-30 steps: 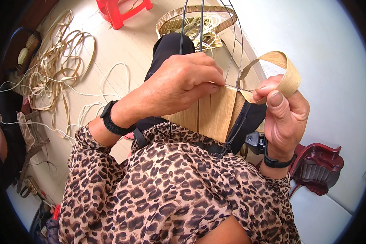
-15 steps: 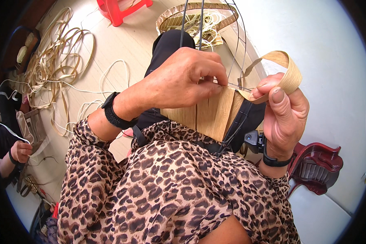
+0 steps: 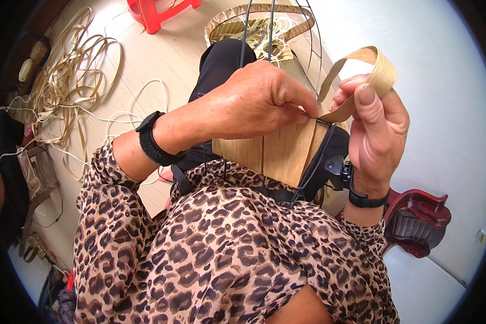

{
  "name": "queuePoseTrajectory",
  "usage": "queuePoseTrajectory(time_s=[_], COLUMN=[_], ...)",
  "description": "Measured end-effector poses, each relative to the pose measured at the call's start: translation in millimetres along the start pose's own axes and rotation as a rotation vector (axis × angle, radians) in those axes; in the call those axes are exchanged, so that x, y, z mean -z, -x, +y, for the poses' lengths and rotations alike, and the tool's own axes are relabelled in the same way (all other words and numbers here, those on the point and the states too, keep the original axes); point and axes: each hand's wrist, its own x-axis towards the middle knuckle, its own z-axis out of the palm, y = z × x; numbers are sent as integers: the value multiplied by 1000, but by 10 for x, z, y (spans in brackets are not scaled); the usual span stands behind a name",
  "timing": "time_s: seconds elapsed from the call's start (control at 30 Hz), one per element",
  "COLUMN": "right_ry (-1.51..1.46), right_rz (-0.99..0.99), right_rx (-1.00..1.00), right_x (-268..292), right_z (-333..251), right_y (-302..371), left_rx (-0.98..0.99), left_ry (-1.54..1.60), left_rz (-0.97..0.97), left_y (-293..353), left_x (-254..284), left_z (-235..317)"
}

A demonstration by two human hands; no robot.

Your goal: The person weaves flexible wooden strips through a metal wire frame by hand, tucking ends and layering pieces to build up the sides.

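Observation:
A flat tan wood-look strip [image 3: 384,73] curls in a loop above my right hand [image 3: 377,129], which grips it between thumb and fingers. My left hand [image 3: 264,102] has its thumb and forefinger pinched on the strip's lower end, right at the dark wire rim. That rim belongs to a black wire frame [image 3: 271,32] standing over my lap. Below my left hand, side-by-side tan strips [image 3: 286,156] cover part of the frame. The left fingers hide the exact spot where the strip meets the wire.
Loose strips [image 3: 81,70] and white cord [image 3: 162,89] lie tangled on the floor at left. A red stool [image 3: 151,16] and a round basket [image 3: 213,27] holding pale cord stand ahead. At right are a dark red carved wooden piece [image 3: 421,221] and a white wall [image 3: 443,108].
My left fingers have shifted right to the rim's corner. The strip now runs up from there, its loop a little changed. Another person's hand at far left has left the view.

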Motion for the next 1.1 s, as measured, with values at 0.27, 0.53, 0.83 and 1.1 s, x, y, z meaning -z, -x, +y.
queuePoseTrajectory(time_s=[0.27,0.53,0.83,1.1], right_ry=[-568,-154,-574,-393], right_rz=[-24,-7,-52,-94], right_rx=[-158,22,-119,-47], right_x=[14,-34,41,35], right_z=[181,24,132,34], right_y=[16,8,55,107], left_rx=[-28,-11,97,67], left_ry=[6,43,9,-110], left_rz=[-20,-21,-138,-67], left_y=[-46,-80,-125,-130], left_x=[9,-15,74,2], left_z=[8,-14,67,142])
